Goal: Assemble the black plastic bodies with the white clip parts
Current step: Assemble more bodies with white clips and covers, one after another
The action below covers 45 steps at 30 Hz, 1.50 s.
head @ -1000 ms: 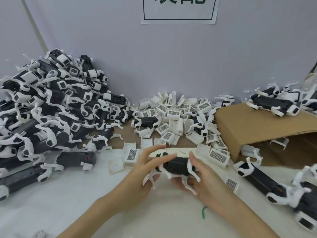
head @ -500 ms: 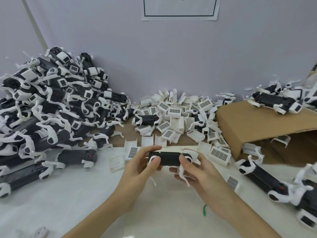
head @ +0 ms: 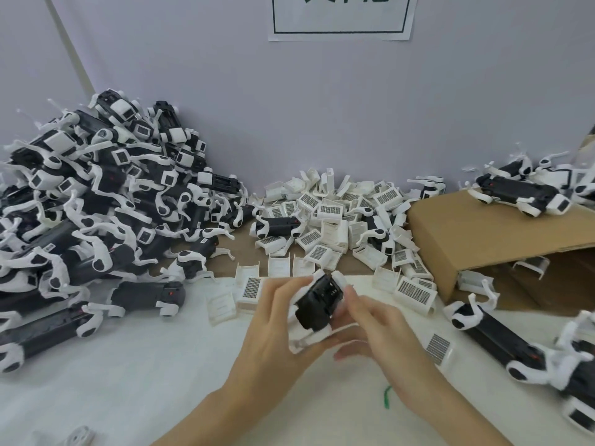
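Your left hand [head: 277, 320] curled its fingers [head: 289, 284] around the stubby black plastic body with white clips [head: 317, 300]. Your right hand [head: 380, 326] pinched its far end, above the white surface [head: 145, 365].

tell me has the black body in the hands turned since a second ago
Yes. The black body lay sideways along the row of white clips; now one end points toward them, gripped by the left hand.

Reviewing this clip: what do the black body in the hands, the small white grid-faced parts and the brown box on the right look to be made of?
Black body: apparently moulded plastic, matte, with crisp ribs at its open end; both hands grip it.
White grid-faced parts: likely thin moulded plastic, matte, with sharp edges and a printed-looking dark grid.
Brown box: looks like cardboard, dull tan with a folded flap.
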Available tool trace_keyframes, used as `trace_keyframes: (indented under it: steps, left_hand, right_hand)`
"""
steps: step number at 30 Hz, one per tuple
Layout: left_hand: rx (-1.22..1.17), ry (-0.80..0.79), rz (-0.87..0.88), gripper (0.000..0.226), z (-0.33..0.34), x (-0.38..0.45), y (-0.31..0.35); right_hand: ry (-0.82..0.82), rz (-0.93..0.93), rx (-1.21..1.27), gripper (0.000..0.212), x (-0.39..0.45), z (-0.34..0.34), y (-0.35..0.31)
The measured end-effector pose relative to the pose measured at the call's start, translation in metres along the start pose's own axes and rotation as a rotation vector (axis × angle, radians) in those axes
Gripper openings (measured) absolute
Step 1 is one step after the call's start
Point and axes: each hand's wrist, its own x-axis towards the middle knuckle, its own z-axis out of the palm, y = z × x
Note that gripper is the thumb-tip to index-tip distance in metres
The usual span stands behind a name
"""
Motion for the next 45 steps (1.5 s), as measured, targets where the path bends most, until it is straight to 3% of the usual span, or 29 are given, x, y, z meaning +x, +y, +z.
trace_keyframes:
  steps: [2, 7, 10, 13, 15, 17, 19, 21, 24, 26, 31, 37, 40, 42, 45]
  left_hand:
    - [-0.016, -0.091, 0.051, 0.092, 0.001, -0.002, 0.001]
    - [-0.096, -0.295, 0.041, 0.083, -0.007, -0.004, 0.003]
    - [-0.208, -0.359, 0.007, 0.068, -0.009, -0.003, 0.003]
    - [-0.184, -0.428, -0.025, 0.073, -0.011, -0.002, 0.001]
    - [-0.162, -0.333, -0.028, 0.079, -0.008, -0.002, 0.000]
    - [-0.136, -0.094, -0.077, 0.081, -0.004, 0.002, -0.001]
    - [-0.120, 0.029, -0.218, 0.083, -0.008, 0.009, -0.003]
    - [-0.252, -0.035, -0.443, 0.073, -0.016, 0.017, -0.004]
    - [-0.695, -0.170, -0.786, 0.053, -0.020, 0.021, -0.003]
    - [-0.822, -0.184, -0.851, 0.055, -0.017, 0.020, -0.007]
    - [-0.761, -0.077, -0.825, 0.049, -0.016, 0.018, -0.015]
    - [-0.669, -0.040, -0.648, 0.046, -0.025, 0.022, -0.011]
    - [-0.671, -0.072, -0.523, 0.059, -0.028, 0.023, -0.008]
    - [-0.600, -0.163, -0.410, 0.059, -0.028, 0.022, -0.003]
    - [-0.401, -0.381, -0.238, 0.066, -0.030, 0.021, 0.001]
  right_hand:
    - [-0.069, 0.034, 0.013, 0.066, -0.005, 0.009, 0.002]
    - [0.077, 0.025, -0.079, 0.082, 0.000, 0.004, 0.005]
    - [0.095, 0.018, -0.091, 0.077, 0.005, -0.007, 0.003]
    - [0.098, 0.017, -0.121, 0.070, 0.007, -0.012, 0.005]
    - [0.133, -0.001, -0.102, 0.065, 0.008, -0.012, 0.005]
    - [0.147, -0.017, -0.003, 0.063, 0.009, -0.012, 0.002]
    - [0.076, 0.004, 0.120, 0.062, 0.010, -0.015, -0.001]
    - [-0.032, 0.035, 0.216, 0.058, 0.010, -0.016, -0.002]
    - [-0.130, 0.058, 0.267, 0.072, 0.009, -0.012, 0.003]
    - [-0.131, 0.045, 0.250, 0.075, 0.009, -0.008, 0.005]
    - [-0.164, -0.090, 0.014, 0.054, 0.008, -0.007, 0.013]
    - [-0.156, -0.146, -0.163, 0.082, 0.005, -0.001, 0.016]
    - [-0.021, 0.045, -0.072, 0.091, 0.010, -0.008, 0.005]
    - [-0.101, 0.249, 0.028, 0.091, 0.010, -0.017, -0.004]
    - [-0.176, 0.367, 0.142, 0.057, 0.008, -0.022, -0.005]
